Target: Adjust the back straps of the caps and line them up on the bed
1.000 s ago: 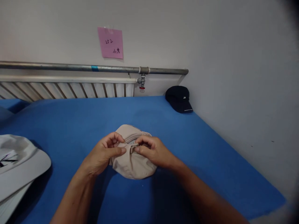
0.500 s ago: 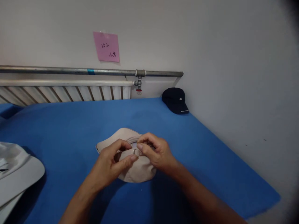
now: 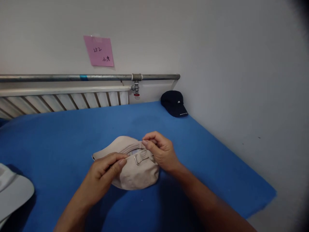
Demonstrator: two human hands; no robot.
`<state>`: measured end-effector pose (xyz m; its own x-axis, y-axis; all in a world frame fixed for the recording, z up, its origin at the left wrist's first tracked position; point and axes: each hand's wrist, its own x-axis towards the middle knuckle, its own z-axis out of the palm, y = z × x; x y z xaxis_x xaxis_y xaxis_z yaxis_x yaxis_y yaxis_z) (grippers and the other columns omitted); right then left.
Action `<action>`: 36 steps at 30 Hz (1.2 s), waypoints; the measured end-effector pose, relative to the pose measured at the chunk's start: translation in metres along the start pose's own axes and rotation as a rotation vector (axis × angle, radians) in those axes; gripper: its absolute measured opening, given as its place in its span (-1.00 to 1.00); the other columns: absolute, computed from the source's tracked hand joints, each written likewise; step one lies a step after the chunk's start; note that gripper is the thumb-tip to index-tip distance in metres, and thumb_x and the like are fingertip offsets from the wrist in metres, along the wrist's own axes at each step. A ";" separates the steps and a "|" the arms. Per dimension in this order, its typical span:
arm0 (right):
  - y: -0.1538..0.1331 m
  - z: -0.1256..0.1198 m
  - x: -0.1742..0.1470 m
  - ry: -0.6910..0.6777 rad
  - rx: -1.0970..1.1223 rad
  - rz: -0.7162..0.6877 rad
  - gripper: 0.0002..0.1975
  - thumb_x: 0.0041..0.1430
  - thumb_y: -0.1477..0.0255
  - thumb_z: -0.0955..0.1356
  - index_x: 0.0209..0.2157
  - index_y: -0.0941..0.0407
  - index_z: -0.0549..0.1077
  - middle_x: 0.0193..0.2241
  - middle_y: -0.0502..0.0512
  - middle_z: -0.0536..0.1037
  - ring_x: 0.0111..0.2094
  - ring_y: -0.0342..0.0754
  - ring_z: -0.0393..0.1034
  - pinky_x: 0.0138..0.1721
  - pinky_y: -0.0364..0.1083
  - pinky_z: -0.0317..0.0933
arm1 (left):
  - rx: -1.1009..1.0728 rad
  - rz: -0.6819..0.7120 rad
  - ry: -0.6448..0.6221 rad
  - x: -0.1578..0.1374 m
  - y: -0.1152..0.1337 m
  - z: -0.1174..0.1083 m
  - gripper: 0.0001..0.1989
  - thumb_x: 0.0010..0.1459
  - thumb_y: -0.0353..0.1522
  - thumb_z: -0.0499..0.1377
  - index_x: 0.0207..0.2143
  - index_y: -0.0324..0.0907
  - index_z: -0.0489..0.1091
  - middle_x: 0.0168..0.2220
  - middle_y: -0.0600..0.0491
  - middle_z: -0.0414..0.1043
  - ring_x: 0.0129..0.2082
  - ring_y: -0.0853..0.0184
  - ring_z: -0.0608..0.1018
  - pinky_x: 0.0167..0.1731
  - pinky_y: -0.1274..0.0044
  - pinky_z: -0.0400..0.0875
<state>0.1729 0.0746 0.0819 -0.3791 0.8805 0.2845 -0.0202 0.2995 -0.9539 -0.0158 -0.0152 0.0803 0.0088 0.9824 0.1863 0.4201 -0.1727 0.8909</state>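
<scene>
So the beige cap (image 3: pixel 137 175) is sitting mid-frame, a bit low, on the blue surface (image 3: pixel 72 135). Looks like light, soft fabric that'd crumple easily, with a stiffer brim (image 3: pixel 117 145); best hold is probably the rim either side of the metal buckle (image 3: pixel 135 160). Left hand (image 3: pixel 101 175): fingers pinched on that rim. Right hand (image 3: pixel 162 152): fingers closed on the cap's edge near the buckle. Versus half a second ago, the hands have spread apart and the buckle's out in plain view.
</scene>
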 end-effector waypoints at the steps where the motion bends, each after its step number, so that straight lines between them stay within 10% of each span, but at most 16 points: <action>1: 0.002 -0.001 0.001 0.024 -0.016 -0.009 -0.85 0.13 0.31 0.35 -0.38 0.10 0.41 -0.64 -0.13 0.24 -0.60 -0.24 0.07 -0.56 -0.20 0.02 | -0.032 -0.044 -0.014 -0.001 -0.001 -0.001 -0.76 0.17 -0.20 0.15 -0.22 -0.06 0.56 -0.43 0.06 0.49 -0.44 0.33 0.46 -0.46 0.59 0.31; 12: -0.006 0.005 -0.015 -0.104 -0.370 -0.452 -0.90 0.21 0.47 0.28 -0.29 0.09 0.45 -0.37 0.02 0.56 -0.40 -0.16 0.42 -0.31 -0.16 0.26 | 0.121 -0.070 0.010 -0.007 0.029 0.023 -0.74 0.04 -0.20 0.26 -0.22 -0.09 0.52 -0.45 0.07 0.47 -0.45 0.31 0.43 -0.45 0.58 0.26; 16: -0.009 -0.001 -0.011 -0.270 -0.211 -0.280 -0.89 0.19 0.43 0.31 -0.28 0.09 0.48 -0.42 -0.02 0.52 -0.43 -0.18 0.37 -0.39 -0.19 0.22 | -0.103 -0.184 -0.207 -0.004 0.023 0.021 -0.74 0.16 -0.16 0.16 -0.42 -0.15 0.47 -0.58 0.12 0.28 -0.57 0.42 0.27 -0.58 0.61 0.14; 24: 0.008 -0.027 0.008 -0.402 0.302 0.177 -0.91 -0.04 0.44 0.42 -0.43 0.13 0.46 -0.60 -0.11 0.42 -0.58 -0.25 0.23 -0.49 -0.22 0.09 | -0.577 -0.407 -0.164 0.015 -0.006 0.010 -0.72 0.02 -0.18 0.30 -0.51 -0.21 0.40 -0.60 0.15 0.27 -0.62 0.51 0.25 -0.61 0.67 0.10; 31: 0.028 -0.036 0.023 -0.162 0.355 0.117 -0.90 -0.13 0.44 0.42 -0.50 0.14 0.45 -0.58 -0.11 0.40 -0.54 -0.24 0.21 -0.44 -0.21 0.10 | -0.728 -0.434 -0.005 0.015 -0.019 0.011 -0.63 -0.10 -0.17 0.36 -0.58 -0.23 0.31 -0.66 0.20 0.22 -0.69 0.54 0.23 -0.65 0.69 0.12; 36: 0.025 -0.039 0.020 -0.235 0.309 0.120 -0.90 -0.06 0.40 0.40 -0.44 0.14 0.47 -0.52 -0.08 0.44 -0.49 -0.22 0.25 -0.39 -0.20 0.12 | -0.759 -0.455 -0.007 0.008 -0.033 0.012 -0.64 -0.10 -0.18 0.37 -0.58 -0.24 0.31 -0.67 0.19 0.22 -0.68 0.54 0.23 -0.64 0.69 0.13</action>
<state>0.2012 0.1139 0.0678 -0.5961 0.7839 0.1737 -0.2261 0.0437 -0.9731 -0.0184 -0.0009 0.0472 -0.0062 0.9673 -0.2535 -0.3311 0.2372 0.9133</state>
